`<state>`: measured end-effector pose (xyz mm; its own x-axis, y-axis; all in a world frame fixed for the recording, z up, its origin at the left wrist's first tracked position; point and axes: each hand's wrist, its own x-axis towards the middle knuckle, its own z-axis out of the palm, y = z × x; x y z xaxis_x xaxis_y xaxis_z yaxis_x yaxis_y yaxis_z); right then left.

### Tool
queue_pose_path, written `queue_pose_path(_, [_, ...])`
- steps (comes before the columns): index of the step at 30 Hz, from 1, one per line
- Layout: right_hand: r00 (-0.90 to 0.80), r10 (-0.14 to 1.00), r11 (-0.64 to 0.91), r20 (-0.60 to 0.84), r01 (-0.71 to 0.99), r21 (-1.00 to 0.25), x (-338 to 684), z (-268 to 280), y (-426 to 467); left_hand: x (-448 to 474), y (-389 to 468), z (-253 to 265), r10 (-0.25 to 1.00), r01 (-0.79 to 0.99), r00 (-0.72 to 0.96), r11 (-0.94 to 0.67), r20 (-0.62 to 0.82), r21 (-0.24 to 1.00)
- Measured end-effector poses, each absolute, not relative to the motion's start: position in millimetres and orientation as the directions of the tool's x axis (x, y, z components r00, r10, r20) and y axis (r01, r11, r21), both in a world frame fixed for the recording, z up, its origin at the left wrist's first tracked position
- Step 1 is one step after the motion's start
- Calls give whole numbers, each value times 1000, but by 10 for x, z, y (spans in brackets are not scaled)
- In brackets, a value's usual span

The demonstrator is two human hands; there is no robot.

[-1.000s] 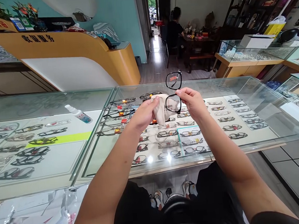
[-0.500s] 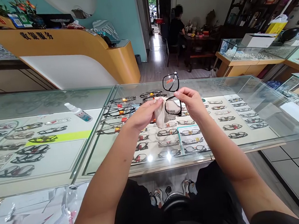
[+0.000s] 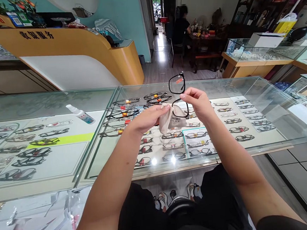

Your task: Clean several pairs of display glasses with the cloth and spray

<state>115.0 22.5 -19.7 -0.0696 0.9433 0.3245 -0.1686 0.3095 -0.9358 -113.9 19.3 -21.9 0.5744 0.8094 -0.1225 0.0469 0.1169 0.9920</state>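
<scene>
The counter (image 3: 220, 88) is topped with glass and split into two sections. A spray bottle (image 3: 80, 114) is carried on the left one; tagged glasses (image 3: 123, 114) seem to be laid on the right one. Under the glass, rows of glasses (image 3: 173, 146) are set out, some on a strip (image 3: 73, 139) and a card (image 3: 185, 143).
</scene>
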Motion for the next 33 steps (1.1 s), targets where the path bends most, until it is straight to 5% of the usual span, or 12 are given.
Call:
queue_pose_path(22, [-152,937,280,315,-211,-937,1089,-254,215,-1137,236,-256,850,104,518,53,-99,993])
queue_pose_path(33, [-207,932,281,298,-109,-954,1083,-203,156,-1137,196,-227,768,72,613,179,-185,981])
